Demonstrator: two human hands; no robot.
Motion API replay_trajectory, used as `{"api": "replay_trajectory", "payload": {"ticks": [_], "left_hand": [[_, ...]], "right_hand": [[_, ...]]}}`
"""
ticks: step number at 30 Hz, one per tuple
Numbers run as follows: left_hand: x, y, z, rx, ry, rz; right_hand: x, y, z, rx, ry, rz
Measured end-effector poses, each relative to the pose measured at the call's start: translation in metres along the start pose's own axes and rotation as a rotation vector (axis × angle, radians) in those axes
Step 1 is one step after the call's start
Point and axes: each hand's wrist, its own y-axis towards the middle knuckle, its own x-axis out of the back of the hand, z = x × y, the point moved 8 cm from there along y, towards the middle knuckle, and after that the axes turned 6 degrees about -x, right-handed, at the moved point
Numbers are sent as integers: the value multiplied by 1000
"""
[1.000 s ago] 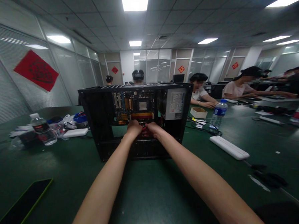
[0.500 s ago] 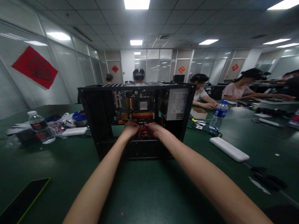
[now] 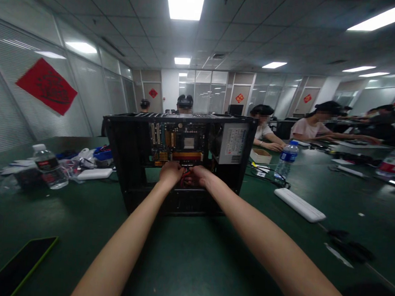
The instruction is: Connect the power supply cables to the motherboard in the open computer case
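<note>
A black computer case (image 3: 117, 161) stands open-sided on the green table, facing me. Inside it are a motherboard (image 3: 198, 135) and, at the upper right, a silver power supply (image 3: 233, 143). Both my hands reach into the lower middle of the case, just under the board's memory slots (image 3: 187, 156). My left hand (image 3: 171, 173) has its fingers closed at a bunch of red and dark cables (image 3: 186, 176). My right hand (image 3: 199, 176) is closed on the same cables from the right. The fingertips are partly hidden.
To the left are a water bottle (image 3: 51, 167), a white power bank (image 3: 94, 174), bagged items and a phone (image 3: 21, 262). On the right are a blue-capped bottle (image 3: 287, 159), a small box (image 3: 261, 156) and another white power bank (image 3: 299, 204). Co-workers sit beyond.
The camera has tilted up slightly, so the scene sits a little lower. My hands stay at the cables below the board, with only small finger shifts.
</note>
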Motion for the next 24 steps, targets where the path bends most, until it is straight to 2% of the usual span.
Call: {"api": "replay_trajectory", "payload": {"ticks": [10, 19, 24], "left_hand": [[9, -5, -7, -30, 147, -14], [15, 3, -6, -156, 259, 29], [15, 5, -6, -208, 283, 38]], "right_hand": [[-2, 6, 3, 20, -5, 32], [0, 7, 7, 53, -51, 23], [-1, 5, 10, 108, -152, 2]]}}
